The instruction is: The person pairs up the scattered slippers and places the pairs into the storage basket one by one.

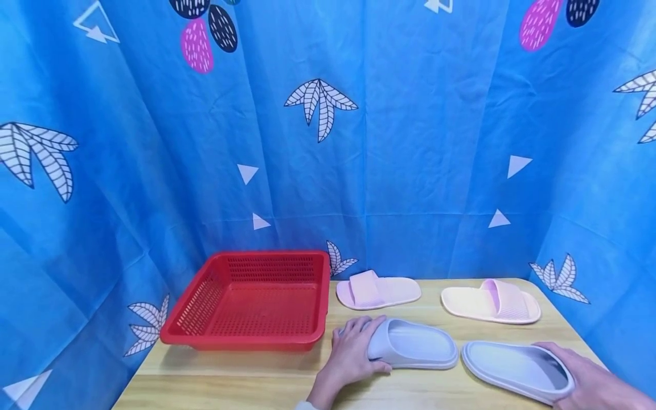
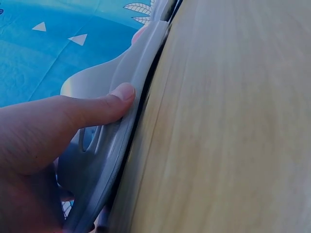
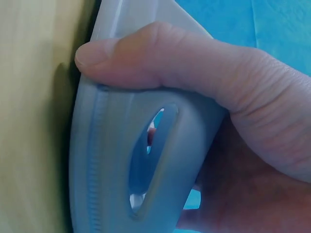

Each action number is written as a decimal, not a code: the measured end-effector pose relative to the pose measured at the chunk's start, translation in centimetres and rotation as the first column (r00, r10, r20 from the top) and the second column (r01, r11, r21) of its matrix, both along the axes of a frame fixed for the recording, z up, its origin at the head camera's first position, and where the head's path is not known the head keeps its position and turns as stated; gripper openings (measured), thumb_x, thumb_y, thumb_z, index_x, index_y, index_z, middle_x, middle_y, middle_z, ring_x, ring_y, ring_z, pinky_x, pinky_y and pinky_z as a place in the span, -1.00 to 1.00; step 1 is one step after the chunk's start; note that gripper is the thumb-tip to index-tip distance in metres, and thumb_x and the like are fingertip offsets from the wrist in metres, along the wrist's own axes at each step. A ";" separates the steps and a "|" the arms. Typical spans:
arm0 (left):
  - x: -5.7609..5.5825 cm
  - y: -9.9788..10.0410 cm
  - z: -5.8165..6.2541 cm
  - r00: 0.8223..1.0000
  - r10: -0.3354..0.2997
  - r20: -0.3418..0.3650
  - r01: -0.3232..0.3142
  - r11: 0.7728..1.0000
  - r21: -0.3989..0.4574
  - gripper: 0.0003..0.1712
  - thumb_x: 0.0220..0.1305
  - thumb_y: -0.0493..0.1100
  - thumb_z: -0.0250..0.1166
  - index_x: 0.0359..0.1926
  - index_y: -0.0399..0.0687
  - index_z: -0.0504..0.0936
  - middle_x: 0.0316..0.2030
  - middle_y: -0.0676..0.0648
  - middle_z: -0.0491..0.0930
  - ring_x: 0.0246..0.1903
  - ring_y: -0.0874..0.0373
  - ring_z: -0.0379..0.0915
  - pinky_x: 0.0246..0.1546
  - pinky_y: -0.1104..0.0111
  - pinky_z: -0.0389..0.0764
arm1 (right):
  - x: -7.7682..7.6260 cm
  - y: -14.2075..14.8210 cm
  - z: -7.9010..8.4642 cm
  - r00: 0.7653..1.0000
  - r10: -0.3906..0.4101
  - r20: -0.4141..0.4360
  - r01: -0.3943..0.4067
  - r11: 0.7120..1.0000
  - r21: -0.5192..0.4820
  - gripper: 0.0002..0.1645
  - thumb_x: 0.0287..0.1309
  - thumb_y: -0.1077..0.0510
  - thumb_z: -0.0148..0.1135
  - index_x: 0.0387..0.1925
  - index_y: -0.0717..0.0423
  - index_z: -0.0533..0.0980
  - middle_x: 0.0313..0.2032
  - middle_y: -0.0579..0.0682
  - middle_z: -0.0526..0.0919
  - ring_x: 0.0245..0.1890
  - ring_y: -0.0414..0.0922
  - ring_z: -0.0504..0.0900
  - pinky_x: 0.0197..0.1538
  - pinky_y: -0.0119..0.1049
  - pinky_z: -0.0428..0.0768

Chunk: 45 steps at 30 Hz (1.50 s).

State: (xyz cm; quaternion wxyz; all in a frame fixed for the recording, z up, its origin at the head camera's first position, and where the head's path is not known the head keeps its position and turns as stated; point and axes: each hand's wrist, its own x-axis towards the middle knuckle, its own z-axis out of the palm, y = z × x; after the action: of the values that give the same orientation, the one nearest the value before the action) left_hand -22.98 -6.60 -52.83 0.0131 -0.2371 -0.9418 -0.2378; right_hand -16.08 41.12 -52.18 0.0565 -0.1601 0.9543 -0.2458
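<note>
Right hand point(image 1: 586, 376) gripping one grey slipper point(image 1: 504, 364), left hand point(image 1: 353, 353) gripping another grey slipper point(image 1: 422, 344).
The first slipper lies at four o'clock, toe clasped; the other at five, fingers over its toe, thumb on the near side.

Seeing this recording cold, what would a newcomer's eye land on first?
Probably the bright red basket at the left of the table, vivid against the blue curtain. At centre and right, the left hand and right hand each grip a grey slipper, open heels facing each other. Behind them lie two pale pink slippers.
</note>
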 end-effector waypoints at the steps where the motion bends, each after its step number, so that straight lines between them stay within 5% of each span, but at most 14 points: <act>1: 0.0 0.1 0.0 1.000 0.002 0.001 -0.002 1.000 0.006 0.14 -0.07 0.39 0.57 0.53 0.50 0.24 0.36 0.04 0.38 0.32 -0.03 0.26 0.18 -0.20 0.30 | 0.0 0.1 0.0 0.999 0.014 -0.038 -0.015 1.000 -0.013 0.05 -0.29 0.16 0.67 0.27 0.32 0.33 0.00 -0.01 0.55 -0.20 -0.48 0.36 -0.26 -0.38 0.40; 7: 0.3 0.5 0.1 1.000 0.015 -0.014 -0.015 1.000 0.012 0.11 -0.08 0.41 0.57 0.50 0.50 0.29 0.33 0.05 0.41 0.29 -0.01 0.28 0.14 -0.14 0.34 | 0.3 -0.1 1.2 0.988 -0.014 -0.155 0.013 1.000 -0.007 0.12 -0.48 0.18 0.70 0.23 0.32 0.33 -0.06 -0.01 0.57 -0.24 -0.44 0.38 -0.29 -0.38 0.38; 12: 0.8 0.5 0.9 0.994 0.027 -0.105 -0.025 0.999 0.020 0.14 -0.14 0.37 0.62 0.49 0.52 0.29 0.31 0.06 0.41 0.25 -0.01 0.30 0.05 -0.06 0.38 | 0.7 -0.5 3.0 0.972 -0.076 -0.223 0.084 0.996 0.027 0.16 -0.57 0.15 0.73 0.20 0.30 0.35 -0.10 0.06 0.58 -0.28 -0.43 0.37 -0.32 -0.36 0.37; 19: 0.8 1.1 3.1 0.975 0.015 -0.221 -0.004 0.999 0.052 0.14 -0.17 0.34 0.64 0.47 0.50 0.30 0.30 0.11 0.41 0.24 0.08 0.31 0.00 0.04 0.39 | 0.9 -0.7 5.7 0.947 -0.171 -0.272 0.192 0.980 0.052 0.18 -0.56 0.10 0.77 0.21 0.29 0.37 -0.08 0.19 0.62 -0.28 -0.32 0.43 -0.33 -0.27 0.40; 30: 0.4 1.2 7.1 0.979 -0.006 -0.203 0.048 0.978 0.205 0.13 -0.15 0.31 0.66 0.47 0.50 0.31 0.28 0.15 0.42 0.27 0.14 0.29 0.06 -0.03 0.39 | 0.9 -0.1 7.1 0.870 -0.215 -0.443 0.234 0.972 -0.012 0.20 -0.67 0.06 0.83 0.16 0.28 0.40 -0.15 0.23 0.64 -0.35 -0.41 0.36 -0.38 -0.32 0.33; 37: 0.0 0.1 9.0 0.960 0.005 -0.280 0.074 0.960 0.270 0.13 -0.17 0.35 0.64 0.47 0.41 0.37 0.37 0.09 0.40 0.33 0.04 0.27 0.12 -0.13 0.39 | 1.0 -0.7 8.0 0.854 -0.258 -0.452 0.283 0.959 -0.013 0.25 -0.64 0.03 0.83 0.21 0.33 0.39 -0.15 0.31 0.61 -0.30 0.01 0.48 -0.35 -0.20 0.36; 45: -0.7 -1.2 10.6 0.948 0.073 -0.309 0.014 0.963 0.270 0.14 -0.16 0.38 0.62 0.49 0.49 0.33 0.35 0.08 0.42 0.32 0.07 0.30 0.00 0.05 0.39 | 1.3 -0.9 8.3 0.799 -0.283 -0.530 0.299 0.953 -0.058 0.37 -0.67 0.07 0.82 0.32 0.34 0.34 -0.07 0.43 0.53 -0.17 0.36 0.47 -0.37 -0.09 0.38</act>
State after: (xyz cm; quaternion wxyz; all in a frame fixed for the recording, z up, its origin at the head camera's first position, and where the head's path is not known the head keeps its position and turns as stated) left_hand -23.70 -7.75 -42.19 0.1994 -0.2540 -0.8900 -0.3220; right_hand -14.81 40.20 -43.84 -0.2464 -0.0730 0.9488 -0.1837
